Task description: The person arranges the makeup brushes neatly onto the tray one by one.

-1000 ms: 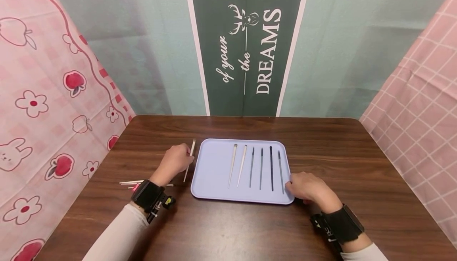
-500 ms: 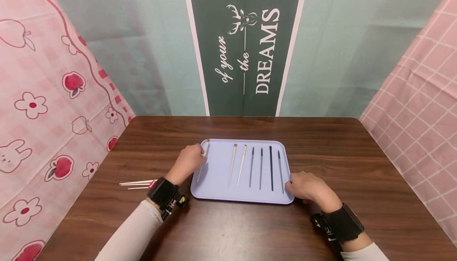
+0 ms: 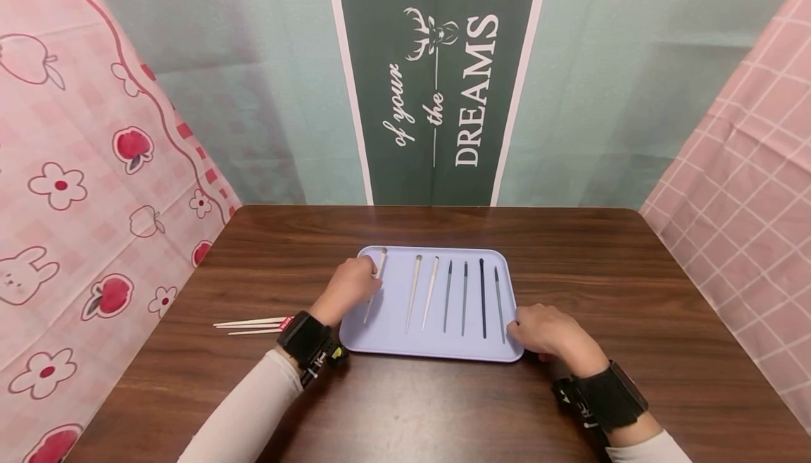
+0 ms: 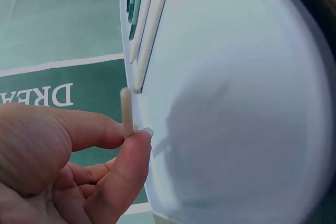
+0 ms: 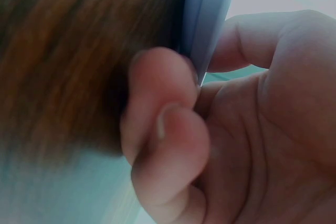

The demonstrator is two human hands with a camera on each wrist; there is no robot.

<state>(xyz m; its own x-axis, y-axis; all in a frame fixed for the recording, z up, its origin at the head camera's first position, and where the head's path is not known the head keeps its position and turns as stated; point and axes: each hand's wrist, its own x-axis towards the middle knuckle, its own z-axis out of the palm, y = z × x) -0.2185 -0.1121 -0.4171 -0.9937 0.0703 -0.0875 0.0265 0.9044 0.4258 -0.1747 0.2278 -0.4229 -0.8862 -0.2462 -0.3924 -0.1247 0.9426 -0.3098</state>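
Observation:
Between the thumb and fingers of my left hand is a cream-handled makeup brush, pinched over the left part of the lavender tray. In the head view its bristle end points away from me. Two more cream makeup brushes lie side by side mid-tray. Right of them, several grey-blue and black brushes form a row. My right hand grips the tray's near right edge, thumb above and fingers curled beneath the rim, as the right wrist view shows.
On the wooden table, left of the tray, lie a few thin cream sticks with a red label, partly behind my left wrist. A green curtain hangs behind the table, with pink cloths at both sides.
My left hand has carried the pinched makeup brush rightward, from beside the tray to over its left part. My right hand stays at the tray's corner.

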